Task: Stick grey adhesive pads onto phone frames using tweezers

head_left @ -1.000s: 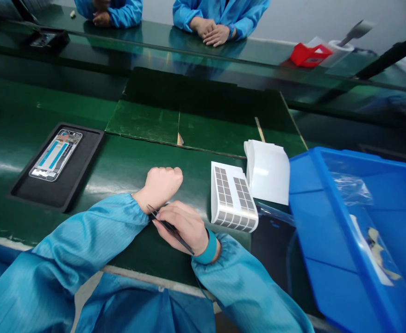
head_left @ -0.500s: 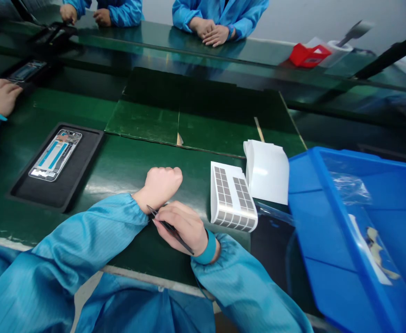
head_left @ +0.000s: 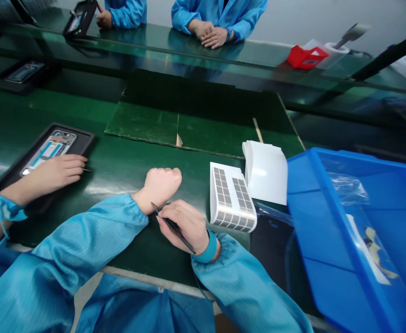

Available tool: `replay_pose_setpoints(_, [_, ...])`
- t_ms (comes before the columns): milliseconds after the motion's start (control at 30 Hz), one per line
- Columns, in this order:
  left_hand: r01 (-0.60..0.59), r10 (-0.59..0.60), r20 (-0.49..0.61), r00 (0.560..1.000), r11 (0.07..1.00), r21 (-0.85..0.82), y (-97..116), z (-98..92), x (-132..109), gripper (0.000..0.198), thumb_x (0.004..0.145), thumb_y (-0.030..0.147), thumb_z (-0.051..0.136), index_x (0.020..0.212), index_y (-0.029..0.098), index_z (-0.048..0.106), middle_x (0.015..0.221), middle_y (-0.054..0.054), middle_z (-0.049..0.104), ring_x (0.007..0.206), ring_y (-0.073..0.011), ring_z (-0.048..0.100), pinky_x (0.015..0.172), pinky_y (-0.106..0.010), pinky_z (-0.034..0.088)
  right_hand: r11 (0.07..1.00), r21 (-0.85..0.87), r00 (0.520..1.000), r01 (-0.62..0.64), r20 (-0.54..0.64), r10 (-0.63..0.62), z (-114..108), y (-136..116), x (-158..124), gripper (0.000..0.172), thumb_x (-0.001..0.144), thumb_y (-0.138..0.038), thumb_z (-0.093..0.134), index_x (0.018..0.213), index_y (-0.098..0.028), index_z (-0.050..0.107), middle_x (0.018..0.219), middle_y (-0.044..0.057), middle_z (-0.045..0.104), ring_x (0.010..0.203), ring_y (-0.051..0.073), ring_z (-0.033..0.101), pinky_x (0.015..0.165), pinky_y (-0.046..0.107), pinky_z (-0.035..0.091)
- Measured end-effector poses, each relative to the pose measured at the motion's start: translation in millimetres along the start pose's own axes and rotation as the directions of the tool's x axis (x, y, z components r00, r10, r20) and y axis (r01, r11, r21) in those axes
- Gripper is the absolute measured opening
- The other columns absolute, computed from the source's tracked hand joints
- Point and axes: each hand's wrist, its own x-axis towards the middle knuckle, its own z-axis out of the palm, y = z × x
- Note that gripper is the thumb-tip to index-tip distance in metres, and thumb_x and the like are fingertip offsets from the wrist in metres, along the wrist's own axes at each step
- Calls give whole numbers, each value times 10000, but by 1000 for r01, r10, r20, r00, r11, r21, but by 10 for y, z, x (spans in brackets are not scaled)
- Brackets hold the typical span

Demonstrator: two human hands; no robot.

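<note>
My left hand (head_left: pixel 160 186) rests as a closed fist on the green bench, with nothing showing in it. My right hand (head_left: pixel 184 226) lies just behind that wrist, fingers closed around black tweezers (head_left: pixel 173 227) whose tips point toward the left wrist. To the right of both hands lies a white sheet of small grey square pads (head_left: pixel 231 197), with a curled blank white sheet (head_left: pixel 267 172) beside it. At the left, a black tray (head_left: pixel 81 141) carries a phone frame (head_left: pixel 48 151).
A co-worker's hand (head_left: pixel 55 172) reaches from the left onto the black tray. A blue plastic bin (head_left: pixel 331 259) stands at the right. Two people in blue coats sit across the bench; one holds up a tray (head_left: pixel 79 18). A red box (head_left: pixel 305 56) stands at the far right.
A co-worker's hand has come in from the left and now lies on the black tray, which has slid left. The far person has lifted a tray. My hands have barely moved.
</note>
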Motion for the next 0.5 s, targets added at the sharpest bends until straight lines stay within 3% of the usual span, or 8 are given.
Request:
replay_pose_setpoints(100, [-25,25,-7,1000,999,27,-11,-2,5,251,946,80,388,970,97,637,916,-185,709,886,-300,710,722,-344,489,999,-17,997,-51,-65,50,-14,2,-17,274,827,-43,654,1031,-222,619,822,44,723,703,173,658,665,302,566])
replay_pose_setpoints(200, [-66,66,1,998,997,27,-80,17,55,222,940,103,428,989,120,643,894,-157,713,859,-281,712,706,-329,480,970,-42,951,-241,-208,227,-39,57,-46,204,826,-91,678,965,-234,631,815,25,700,697,169,645,666,307,552])
replay_pose_setpoints(300, [-112,112,3,994,994,10,-193,31,127,181,930,153,484,975,164,659,870,-101,719,846,-254,706,710,-310,470,859,10,812,-512,-321,487,-64,171,-58,99,858,-210,688,946,-225,646,814,15,676,705,166,645,674,308,544])
replay_pose_setpoints(400, [-122,122,-23,992,992,-12,-279,33,178,168,930,214,498,922,193,665,853,-64,719,838,-227,696,698,-286,447,735,148,670,-661,-325,668,-77,286,-48,136,878,-319,681,938,-200,653,779,6,674,677,158,643,642,288,534])
replay_pose_setpoints(500, [-131,129,-58,990,991,-37,-295,36,187,177,932,255,492,871,207,651,841,-39,714,816,-205,683,657,-271,407,681,180,625,-710,-283,727,-81,337,-38,166,888,-355,663,899,-189,656,715,-6,658,641,153,627,617,275,511])
